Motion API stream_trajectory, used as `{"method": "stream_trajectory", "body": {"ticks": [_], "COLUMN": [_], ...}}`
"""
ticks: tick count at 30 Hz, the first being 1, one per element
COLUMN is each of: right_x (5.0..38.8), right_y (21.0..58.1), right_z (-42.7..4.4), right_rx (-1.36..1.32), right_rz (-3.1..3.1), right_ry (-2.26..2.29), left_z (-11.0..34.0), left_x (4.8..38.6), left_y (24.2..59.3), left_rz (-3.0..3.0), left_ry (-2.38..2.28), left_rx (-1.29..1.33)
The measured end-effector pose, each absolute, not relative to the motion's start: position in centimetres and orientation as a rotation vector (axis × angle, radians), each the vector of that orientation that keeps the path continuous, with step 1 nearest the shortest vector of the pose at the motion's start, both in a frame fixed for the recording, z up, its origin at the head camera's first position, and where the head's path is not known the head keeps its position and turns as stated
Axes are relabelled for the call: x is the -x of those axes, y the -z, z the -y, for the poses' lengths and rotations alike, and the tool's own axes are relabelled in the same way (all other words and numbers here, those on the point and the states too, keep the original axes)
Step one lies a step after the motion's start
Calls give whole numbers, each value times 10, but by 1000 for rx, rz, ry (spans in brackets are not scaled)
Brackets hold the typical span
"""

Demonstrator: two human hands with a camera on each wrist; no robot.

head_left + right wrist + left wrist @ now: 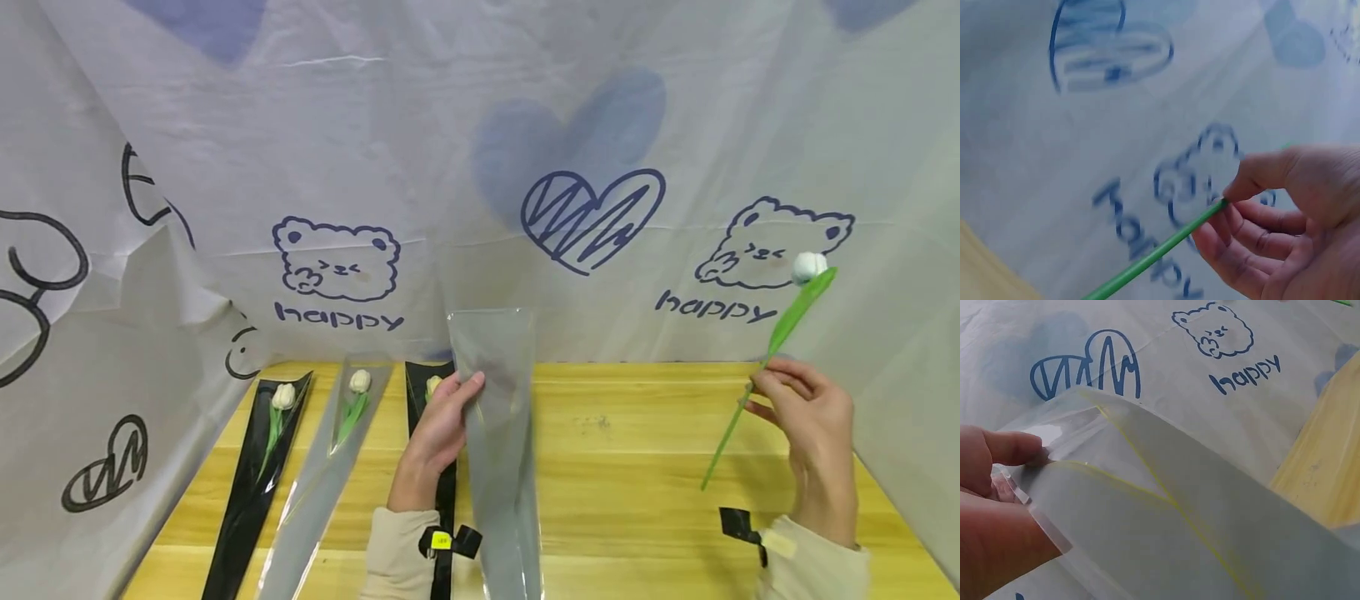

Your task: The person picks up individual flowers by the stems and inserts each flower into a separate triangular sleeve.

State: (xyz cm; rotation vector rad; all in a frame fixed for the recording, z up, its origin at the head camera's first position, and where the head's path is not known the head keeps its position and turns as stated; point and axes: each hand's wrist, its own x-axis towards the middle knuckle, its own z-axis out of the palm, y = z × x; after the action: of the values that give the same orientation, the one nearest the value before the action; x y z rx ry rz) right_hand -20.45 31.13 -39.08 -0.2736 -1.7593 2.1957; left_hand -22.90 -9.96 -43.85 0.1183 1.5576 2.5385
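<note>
My left hand (440,425) pinches the edge of a grey, partly clear flower sleeve (498,467) near its top. In the left wrist view the sleeve (1147,531) shows a yellow-edged V opening, with the thumb on its clear side. My right hand (813,425) pinches the green stem of an artificial white tulip (798,317) between thumb and fingertips, above the table's right side. The bloom points up and the stem slants down to the left. In the right wrist view only the stem (1154,255) shows; the bloom is out of sight.
On the wooden table (622,517), to the left, lie a black sleeve (243,500) and a grey sleeve (315,492), each with a white tulip. Another black sleeve (446,517) with a pale yellow bloom is partly behind my left hand. A printed cloth (420,125) hangs behind.
</note>
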Motion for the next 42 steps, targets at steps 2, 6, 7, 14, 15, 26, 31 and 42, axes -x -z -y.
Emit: {"method": "stream_trajectory", "body": {"ticks": [2, 6, 7, 14, 15, 26, 31, 42], "right_x": [201, 198, 197, 197, 197, 203, 211, 219], "right_y": [380, 367, 365, 369, 371, 382, 387, 391], "right_z": [-298, -271, -265, -235, -233, -208, -199, -186], "right_rx": [216, 162, 148, 51, 51, -13, -15, -29], "right_rz": [1678, 1502, 1456, 1315, 1320, 1476, 1535, 1496], "right_ry": [-2220, -2248, -2256, -2262, -2261, -2227, -2212, -2260], "left_z": [99, 99, 99, 98, 98, 100, 99, 103], "left_x": [229, 227, 227, 223, 223, 226, 230, 235], "left_y": [437, 435, 435, 440, 441, 441, 443, 444], "left_rz": [-1633, -1783, -1816, -1992, -2005, -2145, -2190, -2247], "left_ry": [-2507, -2428, -2408, -2263, -2248, -2199, -2205, -2281], "left_rx": [-127, -147, -154, -254, -260, -292, -280, -187]}}
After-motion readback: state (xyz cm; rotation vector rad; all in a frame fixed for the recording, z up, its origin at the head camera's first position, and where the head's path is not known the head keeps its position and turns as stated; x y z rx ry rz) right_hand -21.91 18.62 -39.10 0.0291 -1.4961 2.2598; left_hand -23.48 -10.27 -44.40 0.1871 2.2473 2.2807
